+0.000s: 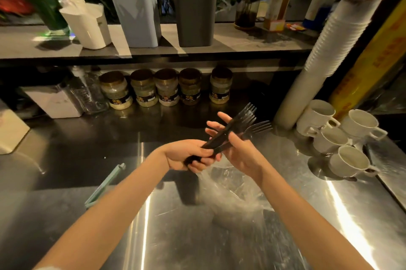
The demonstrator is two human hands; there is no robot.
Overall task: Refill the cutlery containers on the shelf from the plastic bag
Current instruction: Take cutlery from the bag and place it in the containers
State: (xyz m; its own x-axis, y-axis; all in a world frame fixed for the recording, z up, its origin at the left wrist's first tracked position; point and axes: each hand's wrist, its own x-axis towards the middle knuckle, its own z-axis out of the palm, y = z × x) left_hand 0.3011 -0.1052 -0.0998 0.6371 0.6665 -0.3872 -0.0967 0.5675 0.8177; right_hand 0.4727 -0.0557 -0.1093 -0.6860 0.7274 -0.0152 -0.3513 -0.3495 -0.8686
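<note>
A bundle of black plastic forks (243, 123) is held above the steel counter, tines pointing up and to the right. My left hand (186, 155) grips the handle ends. My right hand (235, 146) supports the bundle from the right, thumb over the handles and fingers stretched out behind the forks. The clear plastic bag (232, 192) lies crumpled on the counter just below both hands. On the shelf above stand a white cutlery container (137, 16) and a dark grey cutlery container (195, 16), both with cutlery sticking out of their tops.
A smaller white holder (87, 25) and a green glass (47, 6) stand left on the shelf (252, 43). Several spice jars (167, 87) line the back under it. Stacked cups (329, 34) and white mugs (338, 137) crowd the right. A pale green bag clip (105, 184) lies at left.
</note>
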